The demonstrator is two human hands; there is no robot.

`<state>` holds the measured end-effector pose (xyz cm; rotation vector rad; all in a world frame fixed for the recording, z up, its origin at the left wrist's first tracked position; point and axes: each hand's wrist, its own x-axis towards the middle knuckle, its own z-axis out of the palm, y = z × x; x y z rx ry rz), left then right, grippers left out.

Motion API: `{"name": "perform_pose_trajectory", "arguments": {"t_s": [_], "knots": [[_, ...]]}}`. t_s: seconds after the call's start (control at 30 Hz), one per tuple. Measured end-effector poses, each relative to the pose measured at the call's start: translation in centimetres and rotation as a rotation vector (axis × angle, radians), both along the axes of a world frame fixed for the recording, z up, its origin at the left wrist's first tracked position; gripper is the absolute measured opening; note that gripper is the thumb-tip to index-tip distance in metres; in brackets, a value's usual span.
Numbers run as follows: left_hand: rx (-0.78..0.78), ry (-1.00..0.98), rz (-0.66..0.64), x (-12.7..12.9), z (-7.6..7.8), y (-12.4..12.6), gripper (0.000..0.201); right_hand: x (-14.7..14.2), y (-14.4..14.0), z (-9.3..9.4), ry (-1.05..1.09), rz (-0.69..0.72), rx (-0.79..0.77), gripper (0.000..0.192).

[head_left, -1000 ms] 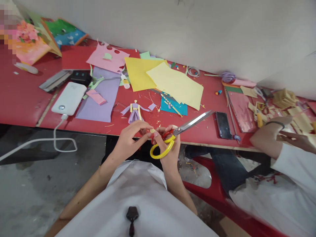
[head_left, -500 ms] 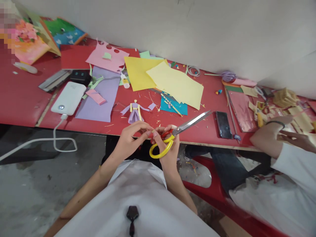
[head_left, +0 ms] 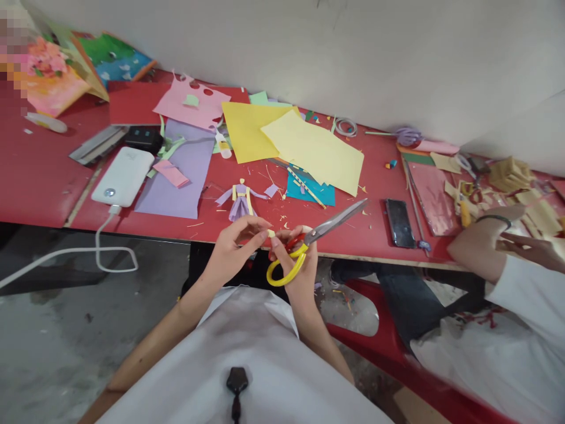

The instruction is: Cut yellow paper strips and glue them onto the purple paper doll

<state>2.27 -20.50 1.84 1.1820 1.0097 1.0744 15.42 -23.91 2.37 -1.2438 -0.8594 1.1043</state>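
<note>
1. A small pale paper scrap (head_left: pixel 271 234) was held between the two hands, just above the near edge of the red surface (head_left: pixel 39 182).
2. The left hand (head_left: pixel 233 247) had its fingers (head_left: pixel 256 222) pressed together around the scrap, pinching it from the left.
3. The right hand (head_left: pixel 296 259) touched the same scrap with its fingertips while its other fingers curled through the yellow loop of a pair of scissors (head_left: pixel 309 241); the hand was closed on the handles.
4. The scissors' blades lay together and pointed up and to the right, over the edge of the surface.
5. Just beyond the hands lay a small purple paper doll (head_left: pixel 241 200), flat on the surface.
6. Farther back were two overlapping yellow sheets (head_left: pixel 309 147), a lilac sheet (head_left: pixel 185 171) and a pink sheet with holes (head_left: pixel 189 103).
7. A white power bank (head_left: pixel 123 175) sat to the left with its cable hanging off the edge.
8. A dark phone (head_left: pixel 399 222) lay to the right of the blades.
9. At the far right another person's arm (head_left: pixel 481 241), with a dark wristband, rested on the surface among tan paper pieces (head_left: pixel 507 176).
</note>
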Motion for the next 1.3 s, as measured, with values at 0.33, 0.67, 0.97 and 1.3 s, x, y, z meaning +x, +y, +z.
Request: {"name": "perform_pose_trajectory", "arguments": {"t_s": [0.33, 0.67, 0.97, 1.3], "knots": [[0.013, 0.003, 0.125, 0.2, 1.3, 0.6, 0.016, 2.0, -3.0, -4.5, -0.264, 0.426, 0.014, 0.065], [0.024, 0.039, 0.189, 0.9, 1.5, 0.6, 0.016, 1.5, -3.5, -3.8, -0.562, 0.493, -0.018, 0.065], [0.086, 0.178, 0.139, 0.9, 1.5, 0.3, 0.010, 1.3, -3.6, -4.3, -0.540, 0.479, -0.022, 0.055], [0.156, 0.286, 0.131, 0.9, 2.0, 0.1, 0.004, 1.1, -3.4, -3.8, -0.582, 0.486, -0.064, 0.058]]}}
